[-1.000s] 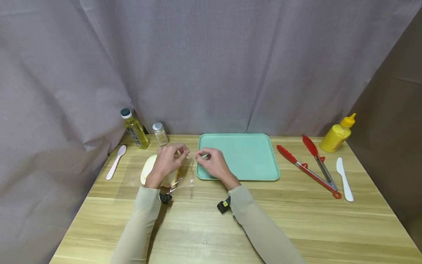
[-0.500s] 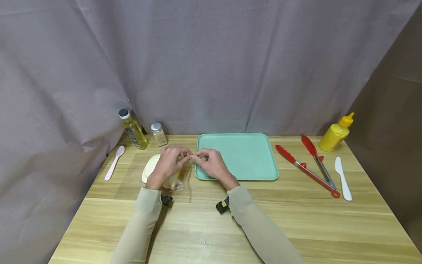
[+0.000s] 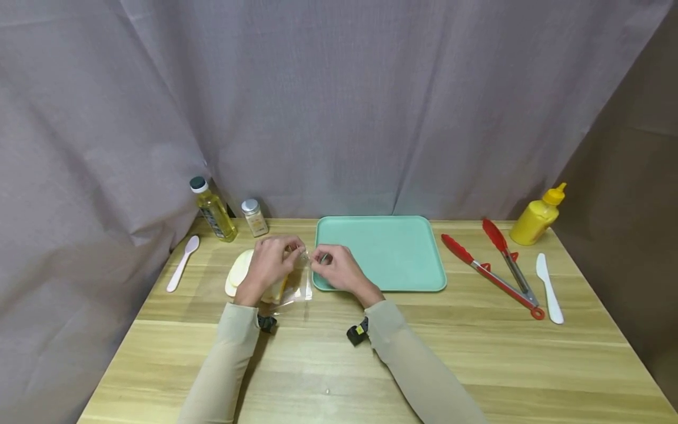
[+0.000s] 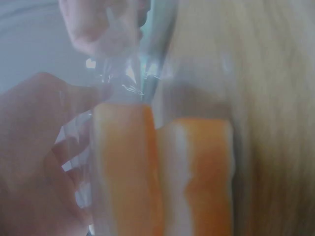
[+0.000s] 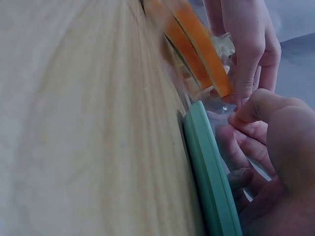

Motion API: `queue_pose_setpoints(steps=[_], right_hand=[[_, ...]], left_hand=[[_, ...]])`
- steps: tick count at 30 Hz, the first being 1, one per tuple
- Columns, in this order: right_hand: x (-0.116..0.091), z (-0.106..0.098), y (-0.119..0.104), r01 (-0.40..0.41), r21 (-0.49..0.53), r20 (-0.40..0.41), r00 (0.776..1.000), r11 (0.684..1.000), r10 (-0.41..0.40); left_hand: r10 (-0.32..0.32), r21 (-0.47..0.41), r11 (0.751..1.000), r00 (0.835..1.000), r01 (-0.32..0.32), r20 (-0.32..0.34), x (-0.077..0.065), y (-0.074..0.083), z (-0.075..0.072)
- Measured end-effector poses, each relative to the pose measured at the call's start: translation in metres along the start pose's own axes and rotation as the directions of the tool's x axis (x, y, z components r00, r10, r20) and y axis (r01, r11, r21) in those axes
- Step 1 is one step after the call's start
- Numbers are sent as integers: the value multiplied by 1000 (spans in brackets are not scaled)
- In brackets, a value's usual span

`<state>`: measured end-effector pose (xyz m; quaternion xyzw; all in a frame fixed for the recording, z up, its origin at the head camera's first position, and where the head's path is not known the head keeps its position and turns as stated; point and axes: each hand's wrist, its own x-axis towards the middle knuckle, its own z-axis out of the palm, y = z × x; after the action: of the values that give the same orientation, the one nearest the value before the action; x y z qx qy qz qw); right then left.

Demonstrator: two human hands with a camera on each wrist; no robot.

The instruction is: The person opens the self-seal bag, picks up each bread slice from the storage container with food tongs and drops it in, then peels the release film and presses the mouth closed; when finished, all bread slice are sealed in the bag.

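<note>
A clear plastic bag point(image 3: 302, 287) with thick bread slices point(image 4: 129, 162) in it lies at the left of the tray; the slices have orange-brown crusts. My left hand point(image 3: 272, 262) is over the bag and pinches its film near the open-looking right end. Thumb and index finger of my right hand point(image 3: 338, 268) pinch the film's edge at the tray's left rim. In the right wrist view my right fingertips point(image 5: 235, 118) meet close to the left hand's fingers. Pale round slices point(image 3: 239, 271) show beside the left wrist, partly hidden by it.
A green tray point(image 3: 386, 253) is right of the bag. An oil bottle point(image 3: 216, 215), a seasoning jar point(image 3: 255, 219) and a pink spoon point(image 3: 183, 263) are at left. Red-tipped tongs point(image 3: 495, 274), a white plastic knife point(image 3: 549, 288) and a yellow squeeze bottle point(image 3: 537, 218) are at right.
My hands came together at the fingertips, then parted slightly. The bag's film now spreads out flatter toward the tray than half a second ago.
</note>
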<state>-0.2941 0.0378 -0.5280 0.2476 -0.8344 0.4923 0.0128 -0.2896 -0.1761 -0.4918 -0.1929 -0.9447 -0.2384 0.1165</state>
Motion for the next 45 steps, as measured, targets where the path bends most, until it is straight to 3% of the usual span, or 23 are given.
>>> queue_pose_setpoints(steps=[3,13,23,32,45], right_hand=[[-2,1,0,12,5,2,1000,1000,-12],[-21,-15,-4,-26,3,72,997,1000,26],[-48,-33,-5,-25,17,155,988,1000,22],[-63,-47,-9,-26,24,244,970,999,20],[-98,-81,1,-35,3,304,952,999,33]], left_hand=[[-2,-21,1000,1000,1,-19,0,-3,1],[-66,-130,989,997,72,43,2,-3,3],[-42,-217,975,998,51,47,-1,-7,9],[-60,-332,941,997,70,40,-3,-14,13],[-91,-374,920,992,116,85,-4,-25,11]])
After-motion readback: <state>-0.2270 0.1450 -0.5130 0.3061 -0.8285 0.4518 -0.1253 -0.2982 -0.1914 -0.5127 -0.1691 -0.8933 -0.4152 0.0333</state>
